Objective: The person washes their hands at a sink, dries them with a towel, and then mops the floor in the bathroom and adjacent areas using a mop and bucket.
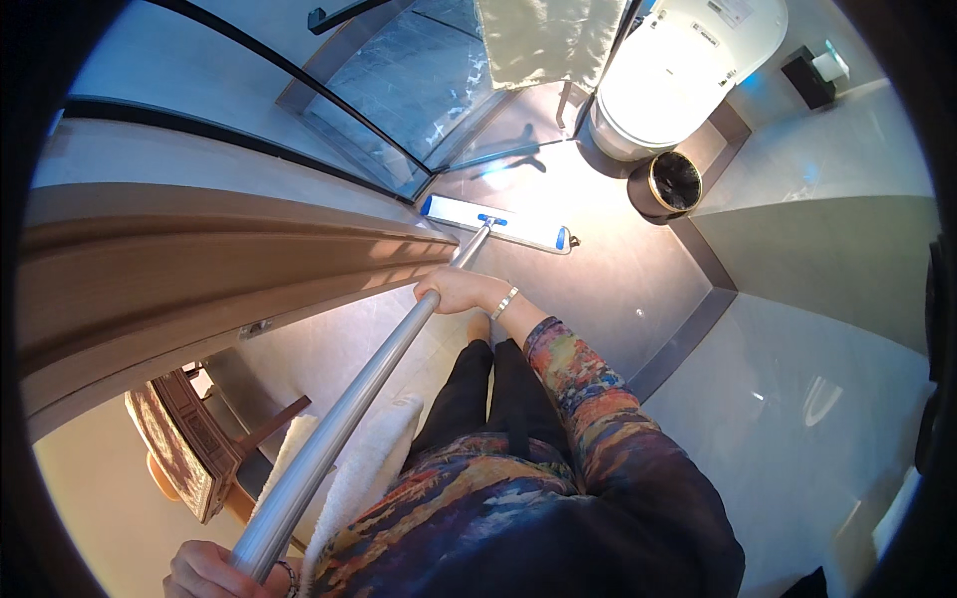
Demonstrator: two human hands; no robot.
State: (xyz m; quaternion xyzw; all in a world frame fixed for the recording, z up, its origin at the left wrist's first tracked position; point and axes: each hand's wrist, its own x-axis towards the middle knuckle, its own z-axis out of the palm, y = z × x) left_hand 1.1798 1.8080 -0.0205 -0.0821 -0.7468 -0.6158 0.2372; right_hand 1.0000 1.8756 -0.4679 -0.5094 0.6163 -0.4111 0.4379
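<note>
A flat mop with a long silver metal handle (351,407) slants across my body from lower left to the floor ahead. My right hand (454,290), with a bracelet at the wrist, grips the handle partway down. At the bottom left my left hand (213,574) closes around its upper end. The wide mop head (516,226), pale with blue end pieces and a blue joint, lies on the tiled floor (598,288) beside the foot of the door frame. White fluffy cloth (370,441) shows behind the handle, beside my left hip; its lower part is hidden.
A wooden door frame (224,254) runs close along the left. Beyond it stands a black-framed glass shower partition (374,134), with a pale towel (553,45) hanging. A toilet (628,134) and a black bin (647,190) stand ahead right. Carved wooden furniture (191,441) is lower left.
</note>
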